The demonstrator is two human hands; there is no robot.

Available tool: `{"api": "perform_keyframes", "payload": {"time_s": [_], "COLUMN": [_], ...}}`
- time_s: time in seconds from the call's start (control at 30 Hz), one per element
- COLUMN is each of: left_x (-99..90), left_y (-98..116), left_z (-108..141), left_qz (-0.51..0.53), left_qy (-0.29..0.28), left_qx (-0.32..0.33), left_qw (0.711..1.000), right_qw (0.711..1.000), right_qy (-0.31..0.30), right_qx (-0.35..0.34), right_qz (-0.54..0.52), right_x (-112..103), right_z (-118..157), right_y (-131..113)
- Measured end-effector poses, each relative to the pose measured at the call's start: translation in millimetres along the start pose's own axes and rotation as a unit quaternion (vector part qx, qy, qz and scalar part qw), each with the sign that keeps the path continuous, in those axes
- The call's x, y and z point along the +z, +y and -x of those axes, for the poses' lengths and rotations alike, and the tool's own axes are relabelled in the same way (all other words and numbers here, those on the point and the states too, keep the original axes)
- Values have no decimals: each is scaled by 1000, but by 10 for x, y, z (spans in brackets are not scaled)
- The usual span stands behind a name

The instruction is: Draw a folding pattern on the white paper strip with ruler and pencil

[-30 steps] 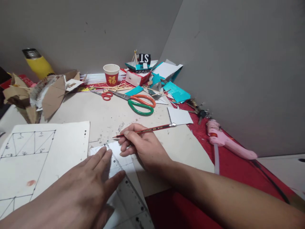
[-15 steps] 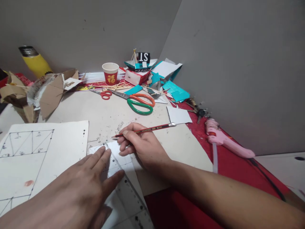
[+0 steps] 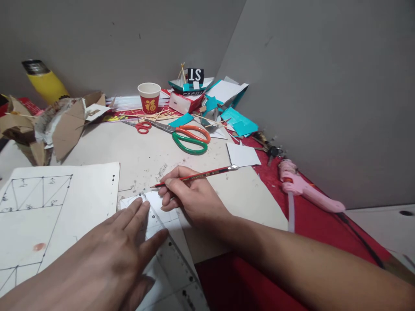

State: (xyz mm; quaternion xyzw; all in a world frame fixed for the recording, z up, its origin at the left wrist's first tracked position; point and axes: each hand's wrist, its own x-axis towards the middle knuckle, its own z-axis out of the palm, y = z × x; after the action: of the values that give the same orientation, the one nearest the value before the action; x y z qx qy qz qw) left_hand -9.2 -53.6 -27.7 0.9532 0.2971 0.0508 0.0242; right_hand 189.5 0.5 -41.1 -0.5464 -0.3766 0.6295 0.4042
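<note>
My left hand (image 3: 119,242) lies with its fingers stretched out, pressing a clear ruler (image 3: 173,250) down on a white sheet (image 3: 177,226) marked with thin lines. In my right hand (image 3: 191,198) is a red and black pencil (image 3: 207,173), pinched between thumb and fingers. Its sharpened tip points left, just beyond the far end of the ruler; whether it touches the surface I cannot tell. To the left lies a larger sheet of paper (image 3: 90,190) with a truss-like drawing of ruled lines and triangles.
Behind my hands lie orange-and-green-handled scissors (image 3: 191,140) and small red scissors (image 3: 142,126). A paper cup (image 3: 149,98), wooden sticks (image 3: 158,115) and blue card scraps (image 3: 240,122) stand farther back. Cut cardboard (image 3: 69,127) and a yellow bottle (image 3: 47,84) are left; a pink glue gun (image 3: 298,185) is right.
Both hands keep nearly the same pose, with the pencil still in my right hand. The whole view has shifted slightly.
</note>
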Motion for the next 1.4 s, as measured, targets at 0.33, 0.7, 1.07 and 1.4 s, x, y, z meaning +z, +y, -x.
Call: {"api": "perform_keyframes", "payload": {"time_s": [0.33, 0.7, 1.07, 1.4], "left_x": [-26, -37, -30, -15], "left_y": [18, -12, -4, 36], "left_z": [2, 30, 19, 11], "left_qz": [-1, 17, 18, 47], "left_qy": [-26, -14, 1, 20], "left_qx": [-13, -7, -15, -39], "left_qw": [1000, 1000, 1000, 998], "right_qw": [1000, 988, 978, 967], "right_qy": [4, -24, -37, -40], "right_qx": [-14, -109, -124, -163], "right_qz": [0, 108, 162, 192], "right_x": [-9, 12, 25, 3], "right_z": [1, 36, 0, -33], "right_y": [8, 174, 193, 257]}}
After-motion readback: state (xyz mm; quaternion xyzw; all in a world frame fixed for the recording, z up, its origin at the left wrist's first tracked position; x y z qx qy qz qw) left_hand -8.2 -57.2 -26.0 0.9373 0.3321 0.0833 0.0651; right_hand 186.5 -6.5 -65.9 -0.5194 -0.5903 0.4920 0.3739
